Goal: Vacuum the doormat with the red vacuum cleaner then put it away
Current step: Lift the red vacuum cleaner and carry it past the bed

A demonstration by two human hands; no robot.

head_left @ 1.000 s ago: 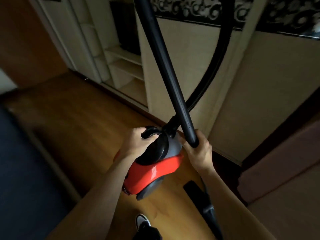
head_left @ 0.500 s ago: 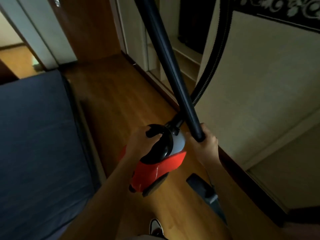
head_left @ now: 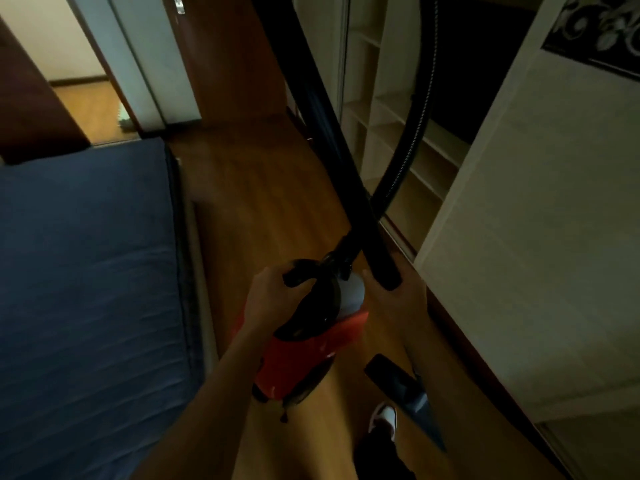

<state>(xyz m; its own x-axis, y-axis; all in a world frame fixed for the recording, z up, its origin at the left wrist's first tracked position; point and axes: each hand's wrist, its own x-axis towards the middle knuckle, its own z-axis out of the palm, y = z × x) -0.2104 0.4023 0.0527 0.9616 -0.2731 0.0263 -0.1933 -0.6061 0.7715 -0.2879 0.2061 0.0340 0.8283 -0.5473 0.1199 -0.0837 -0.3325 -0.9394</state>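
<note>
The red vacuum cleaner hangs in the air above the wooden floor, carried by its black top handle. My left hand is closed around that handle. My right hand grips the lower end of the black wand, which slants up out of the top of the view. The ribbed black hose arcs from the vacuum's front up to the right. A dark floor nozzle hangs below my right forearm. No doormat can be made out clearly.
A dark blue mattress fills the left side. A cream wardrobe lines the right, with an open shelf section behind the hose. A brown door and a doorway lie ahead. My shoe is on the floor.
The view has swung left: the mattress and doorway have come into sight and the wardrobe has slid right. Both hands keep the same hold on the handle and the wand.
</note>
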